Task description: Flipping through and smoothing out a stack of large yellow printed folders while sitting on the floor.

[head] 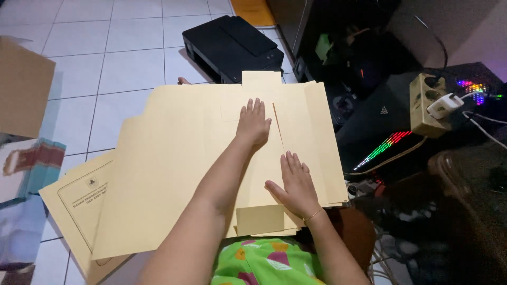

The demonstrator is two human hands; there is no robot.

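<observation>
A large pale-yellow paper folder sheet lies unfolded across my lap, with more of the same sheets stacked under it. My left hand lies flat on it, fingers together, just left of a raised fold line. Palm down, my right hand presses the folded flap on the right side of that line. Neither hand grips anything. A printed yellow folder pokes out at the lower left.
A black printer sits on the white tiled floor beyond the sheets. A cardboard box is at the left. To the right stand a power strip with plugs, cables and a dark device with coloured lights.
</observation>
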